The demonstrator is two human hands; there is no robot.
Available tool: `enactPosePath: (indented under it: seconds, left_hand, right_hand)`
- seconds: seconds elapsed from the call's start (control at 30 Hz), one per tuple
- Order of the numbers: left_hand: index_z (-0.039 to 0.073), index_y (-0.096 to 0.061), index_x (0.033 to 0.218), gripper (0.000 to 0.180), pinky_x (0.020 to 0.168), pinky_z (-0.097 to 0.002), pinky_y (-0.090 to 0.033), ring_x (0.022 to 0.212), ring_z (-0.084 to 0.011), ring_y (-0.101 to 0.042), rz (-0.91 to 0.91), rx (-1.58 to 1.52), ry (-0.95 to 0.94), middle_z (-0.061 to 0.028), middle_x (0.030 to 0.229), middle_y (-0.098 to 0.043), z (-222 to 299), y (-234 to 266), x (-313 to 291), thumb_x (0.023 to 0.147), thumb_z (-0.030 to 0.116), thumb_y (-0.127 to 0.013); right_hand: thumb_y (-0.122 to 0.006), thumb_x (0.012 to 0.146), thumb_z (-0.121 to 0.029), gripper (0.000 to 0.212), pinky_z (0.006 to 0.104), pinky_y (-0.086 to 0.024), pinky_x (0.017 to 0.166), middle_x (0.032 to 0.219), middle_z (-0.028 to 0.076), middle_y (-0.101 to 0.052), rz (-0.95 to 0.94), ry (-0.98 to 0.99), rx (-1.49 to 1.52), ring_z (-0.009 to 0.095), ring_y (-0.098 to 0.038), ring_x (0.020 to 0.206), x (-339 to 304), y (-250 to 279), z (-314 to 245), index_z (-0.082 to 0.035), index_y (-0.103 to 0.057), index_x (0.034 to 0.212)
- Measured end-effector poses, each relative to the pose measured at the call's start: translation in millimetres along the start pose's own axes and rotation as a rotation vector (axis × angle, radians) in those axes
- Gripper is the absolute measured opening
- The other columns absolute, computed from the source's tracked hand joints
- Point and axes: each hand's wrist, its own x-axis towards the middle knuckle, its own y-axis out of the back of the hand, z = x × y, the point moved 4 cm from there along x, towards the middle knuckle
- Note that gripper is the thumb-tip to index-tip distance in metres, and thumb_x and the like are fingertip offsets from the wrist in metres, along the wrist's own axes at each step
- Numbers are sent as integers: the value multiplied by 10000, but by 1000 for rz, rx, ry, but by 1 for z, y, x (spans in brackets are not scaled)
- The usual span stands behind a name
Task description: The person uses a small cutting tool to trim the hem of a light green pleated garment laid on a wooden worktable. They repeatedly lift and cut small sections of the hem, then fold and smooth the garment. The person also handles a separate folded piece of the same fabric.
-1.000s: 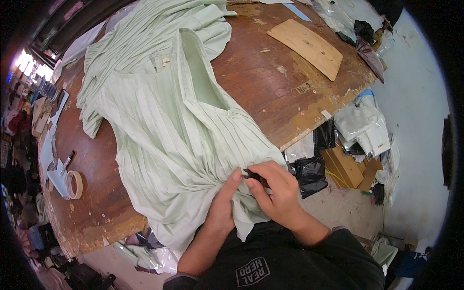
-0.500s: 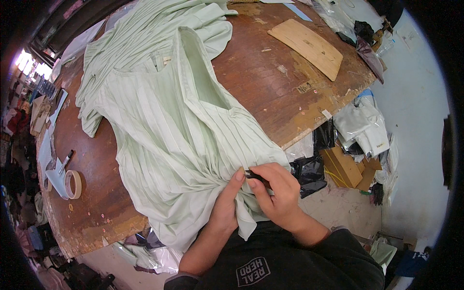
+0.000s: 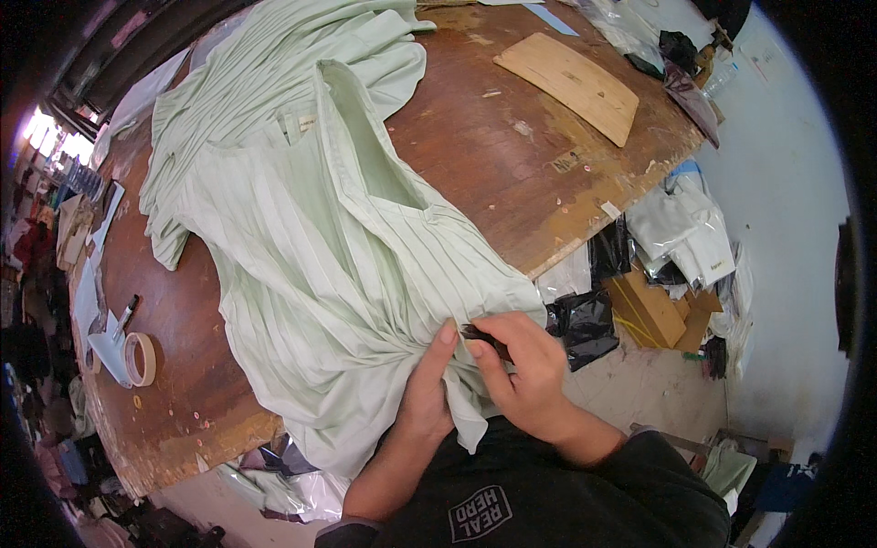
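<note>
A pale green pleated garment [image 3: 292, 265] is spread over the table's near side, its neck opening turned away from me and its near end hanging past the edge. My left hand [image 3: 427, 384] is closed on a gathered bunch of its cloth, thumb on top. Right beside that thumb, my right hand [image 3: 530, 370] pinches a small black tool [image 3: 472, 331], its pointed tip at the cloth. Most of the tool is hidden by my fingers, so its exact kind does not show.
More pale green pleated cloth [image 3: 283, 68] lies at the far left of the brown table [image 3: 475, 173]. A wooden board [image 3: 571, 87] rests at the back right. Tape [image 3: 140, 359] and a marker [image 3: 128, 312] are at left. Beyond the right edge stand a cardboard box [image 3: 647, 310] and bagged clothes [image 3: 681, 233].
The view has shifted slightly. Both hands keep their grips at the same spot on the garment, with the tool's tip still by the left thumb.
</note>
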Motion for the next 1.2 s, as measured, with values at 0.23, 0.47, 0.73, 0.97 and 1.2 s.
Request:
enactPosePath:
  seconds: [0.23,0.47,0.73,0.97,1.2]
  left_hand:
    - [42,-551,1250,307,929,-317,-479,1065,-162,-590,-25,-4,-12,-62,1166,-616,-5,1,3,1028,247,-494]
    - [42,-546,1248,309,935,-316,-471,1058,-163,-583,-50,-29,-44,-61,1151,-609,-9,-3,5,1031,255,-487]
    - [42,-546,1247,317,942,-319,-468,1072,-172,-580,27,23,-30,-69,1155,-606,-9,-3,4,1028,266,-496]
    - [46,-546,1254,330,936,-323,-470,1070,-175,-582,-44,-7,-5,-71,1168,-604,-13,7,7,1023,279,-507]
    - [17,-468,1343,421,1000,-383,-452,1132,-235,-577,102,145,-10,-124,1237,-588,-6,-8,2,1012,275,-498]
  right_hand:
    - [-713,813,-28,193,362,-516,621,857,165,-656,46,-17,36,318,-644,716,0,-1,0,40,-633,975]
    - [-720,804,-20,174,368,-518,619,849,164,-658,85,16,-4,314,-647,717,0,-4,0,38,-638,945]
    - [-726,800,-19,177,366,-517,617,845,168,-656,113,36,0,313,-642,709,0,-5,0,38,-638,943]
    - [-718,808,-7,174,360,-515,612,841,176,-655,120,20,29,311,-641,701,-3,-6,2,43,-636,953]
    - [-704,842,-64,244,329,-484,637,880,170,-618,132,-101,148,267,-607,725,-7,-2,11,31,-612,1047]
